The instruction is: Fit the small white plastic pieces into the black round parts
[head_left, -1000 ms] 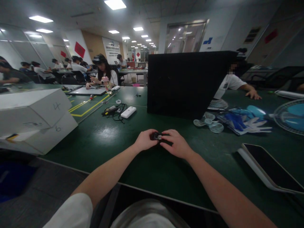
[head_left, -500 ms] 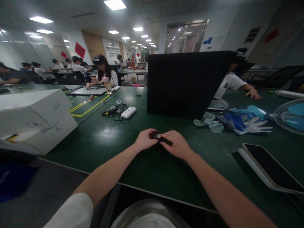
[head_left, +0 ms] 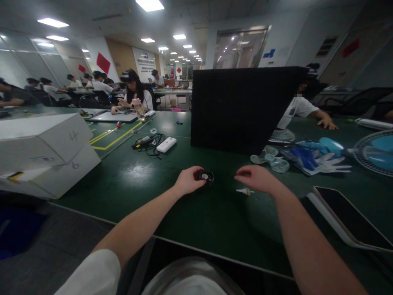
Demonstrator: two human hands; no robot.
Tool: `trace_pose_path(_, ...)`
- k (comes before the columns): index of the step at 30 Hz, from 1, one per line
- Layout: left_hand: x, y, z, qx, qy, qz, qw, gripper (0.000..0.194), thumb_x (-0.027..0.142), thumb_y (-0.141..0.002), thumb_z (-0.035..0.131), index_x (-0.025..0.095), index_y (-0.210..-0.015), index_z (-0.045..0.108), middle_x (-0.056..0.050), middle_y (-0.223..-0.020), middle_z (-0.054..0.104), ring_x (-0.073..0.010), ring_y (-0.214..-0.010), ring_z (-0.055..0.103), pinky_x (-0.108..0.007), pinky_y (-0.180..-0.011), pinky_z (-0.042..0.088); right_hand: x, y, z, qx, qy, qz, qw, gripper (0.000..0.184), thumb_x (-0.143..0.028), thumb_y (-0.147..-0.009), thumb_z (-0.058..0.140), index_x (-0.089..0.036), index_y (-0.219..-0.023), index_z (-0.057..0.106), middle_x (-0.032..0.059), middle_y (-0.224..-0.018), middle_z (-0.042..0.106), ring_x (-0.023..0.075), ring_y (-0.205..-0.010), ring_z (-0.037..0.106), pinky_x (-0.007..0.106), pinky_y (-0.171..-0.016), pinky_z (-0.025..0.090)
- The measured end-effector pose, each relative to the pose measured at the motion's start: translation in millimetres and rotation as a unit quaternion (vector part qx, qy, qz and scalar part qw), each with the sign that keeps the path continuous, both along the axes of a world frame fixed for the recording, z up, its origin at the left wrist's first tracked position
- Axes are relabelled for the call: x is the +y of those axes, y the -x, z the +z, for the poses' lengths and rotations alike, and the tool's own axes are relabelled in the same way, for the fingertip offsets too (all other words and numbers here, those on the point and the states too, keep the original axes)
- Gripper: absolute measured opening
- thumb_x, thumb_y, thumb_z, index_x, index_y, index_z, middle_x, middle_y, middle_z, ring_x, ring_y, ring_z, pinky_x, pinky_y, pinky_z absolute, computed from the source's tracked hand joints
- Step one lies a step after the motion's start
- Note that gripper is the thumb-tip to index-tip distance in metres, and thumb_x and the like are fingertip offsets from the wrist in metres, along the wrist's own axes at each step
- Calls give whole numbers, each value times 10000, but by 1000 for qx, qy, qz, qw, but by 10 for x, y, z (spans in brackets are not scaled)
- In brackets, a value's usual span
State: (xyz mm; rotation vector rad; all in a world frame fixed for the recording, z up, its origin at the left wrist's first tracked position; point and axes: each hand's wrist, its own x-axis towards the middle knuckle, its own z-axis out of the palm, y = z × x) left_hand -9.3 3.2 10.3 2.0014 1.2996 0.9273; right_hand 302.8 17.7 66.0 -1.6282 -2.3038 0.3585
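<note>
My left hand [head_left: 190, 180] is closed on a small dark mechanical part with a pale round disc [head_left: 206, 176], held low over the green table, its right end sticking out from the fingers. To the right, my right hand [head_left: 259, 178] hovers away from that part, fingers bent and pointing left, with a gap between thumb and forefinger and nothing visible in it. Just below its fingers lies a small white spindle-like piece [head_left: 245, 191] on the table top.
A large black box [head_left: 242, 110] stands ahead. Right of it are clear fan blades [head_left: 270, 157], gloves [head_left: 319, 162], a fan guard [head_left: 374, 149] and a phone-like device [head_left: 350, 217]. White boxes [head_left: 46, 151] stand left; a white power bank [head_left: 166, 144] and cables [head_left: 149, 143] lie ahead. Co-workers sit beyond.
My right hand has let go of the dark part and moved right, uncovering the disc end and the white spindle-like piece. My left hand has stayed in place, still holding the part.
</note>
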Motion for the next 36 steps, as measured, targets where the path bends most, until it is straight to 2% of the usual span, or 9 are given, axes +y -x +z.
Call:
trace_pose_path(2, 13, 17, -3, 1, 5, 6, 1000, 456, 325, -792, 765, 243, -1229, 666, -35, -1086, 754, -208, -910, 715, -339, -817, 594, 29, -119, -18, -33, 75, 15, 997, 327, -498, -739, 771, -259, -958, 804, 63, -936, 781, 248, -773, 721, 347, -668, 548)
trace_pose_path(4, 34, 35, -21, -2, 9, 14, 1000, 458, 329, -804, 755, 242, -1243, 655, -41, -1109, 749, -213, -938, 715, -343, -825, 593, 26, -147, -80, -66, 102, 21, 992, 352, -432, -670, 821, -268, -980, 804, 68, -968, 782, 265, -802, 728, 353, -671, 546)
trace_pose_path(10, 43, 52, -29, 1, 10, 19, 1000, 465, 323, -812, 752, 244, -1257, 643, -47, -1126, 743, -210, -933, 714, -338, -810, 593, 45, -73, -238, -116, 73, -17, 990, 158, -250, -674, 769, -269, -828, 798, 80, -823, 750, 261, -694, 697, 368, -623, 515)
trace_pose_path(13, 9, 29, 2, 8, 12, 10, 1000, 453, 321, -819, 748, 251, -1255, 647, -42, -1118, 748, -209, -927, 717, -328, -799, 591, 63, 38, -231, -48, -2, -18, 999, 168, -292, -749, 722, -262, -897, 797, 86, -936, 743, 260, -790, 691, 378, -688, 526)
trace_pose_path(16, -18, -7, 10, 18, 2, 10, 1000, 451, 326, -811, 751, 250, -1246, 658, -39, -1109, 750, -210, -932, 716, -326, -816, 586, 19, 274, -229, 87, -70, -38, 993, 245, -382, -810, 698, -247, -996, 783, 86, -1048, 723, 244, -856, 675, 379, -730, 535)
trace_pose_path(21, -22, -55, -50, 46, -4, 25, 999, 486, 336, -777, 759, 253, -1247, 667, -24, -1077, 753, -199, -929, 711, -314, -857, 566, -158, 721, -291, 303, -37, -32, 952, 289, -451, -817, 715, -203, -956, 764, 66, -867, 745, 204, -714, 665, 344, -654, 537)
trace_pose_path(25, -22, -67, -95, 61, -13, 12, 998, 476, 319, -760, 752, 261, -1227, 681, -23, -1093, 750, -204, -945, 705, -310, -852, 560, -237, 849, -352, 302, -33, -1, 953, 172, -367, -788, 738, -206, -849, 753, 48, -826, 738, 194, -682, 651, 341, -640, 527)
trace_pose_path(31, -26, -83, -94, 42, -8, -2, 999, 489, 333, -751, 759, 238, -1225, 685, -27, -1060, 755, -194, -890, 706, -303, -813, 561, -227, 828, -411, 358, -46, 10, 933, 146, -345, -824, 698, -216, -875, 742, 39, -844, 738, 203, -731, 669, 355, -686, 541)
trace_pose_path(36, -11, -73, -86, 13, 8, -20, 1000, 465, 306, -741, 770, 229, -1195, 711, -38, -1088, 756, -195, -915, 705, -312, -829, 562, -200, 832, -459, 328, -21, 11, 944, 131, -319, -807, 698, -208, -862, 738, 35, -792, 716, 194, -678, 641, 339, -631, 515)
